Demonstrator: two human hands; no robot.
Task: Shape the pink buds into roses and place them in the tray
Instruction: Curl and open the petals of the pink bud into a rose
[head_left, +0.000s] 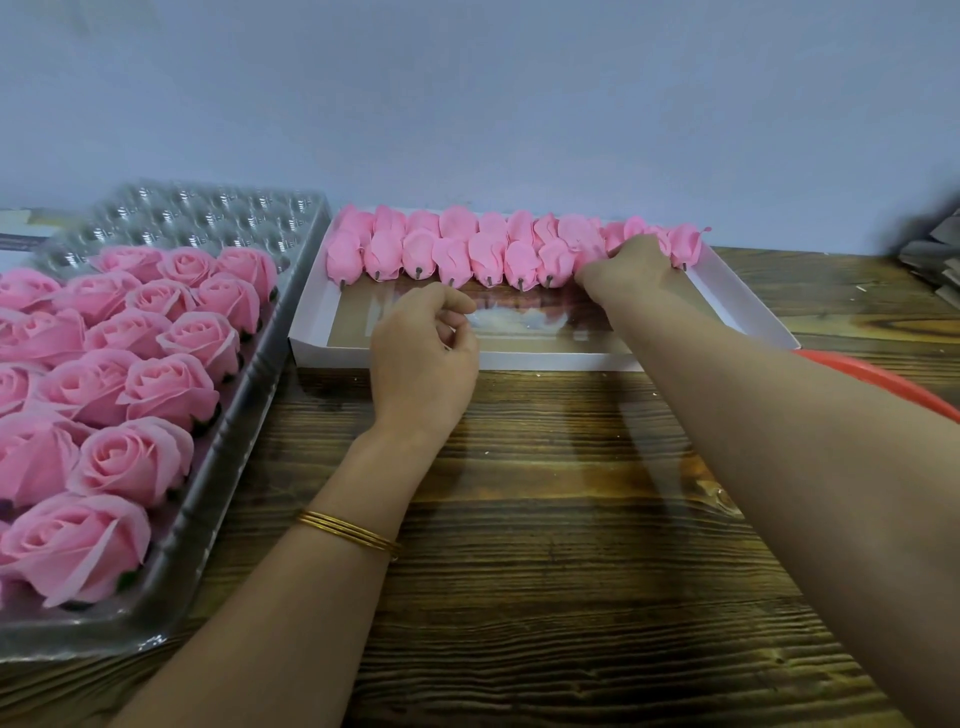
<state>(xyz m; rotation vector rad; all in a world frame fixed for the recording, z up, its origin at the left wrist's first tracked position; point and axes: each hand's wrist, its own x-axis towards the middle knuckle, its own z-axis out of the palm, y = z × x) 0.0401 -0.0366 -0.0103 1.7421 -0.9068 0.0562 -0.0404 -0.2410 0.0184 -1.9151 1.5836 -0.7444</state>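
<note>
Nearest the camera, a dark wooden table (545, 519) stretches up to the white box (545, 359), and both bare forearms cross it toward that box. The left wrist wears thin gold bangles (348, 532).

To the left of the white box, almost touching its side, lies a clear plastic tray (218, 467). Finished pink roses (130, 457) sit in rows in its cups, filling the part level with the box and nearer; the cups (208, 213) at its far end, level with the box's far side, hold nothing.

The left hand (421, 364) hangs over the near wall of the white box, towards its left half. Its fingers are loosely curled, thumb and forefinger close together, and nothing shows between them.

Just right of the box's near right corner, a red curved object (883, 384) shows behind the right forearm.

Inside the box, the near part of the clear floor is bare. The pink buds (452, 260) lie in two rows along its far wall, their dark stem ends pointing toward the near side.

The right hand (628, 267) reaches to the right half of these rows, knuckles up. Its fingers curl down among the buds and close on one.

Far right of the box, a grey stack (930, 254) lies at the frame's edge. Behind the box rises a plain pale wall (467, 104).
</note>
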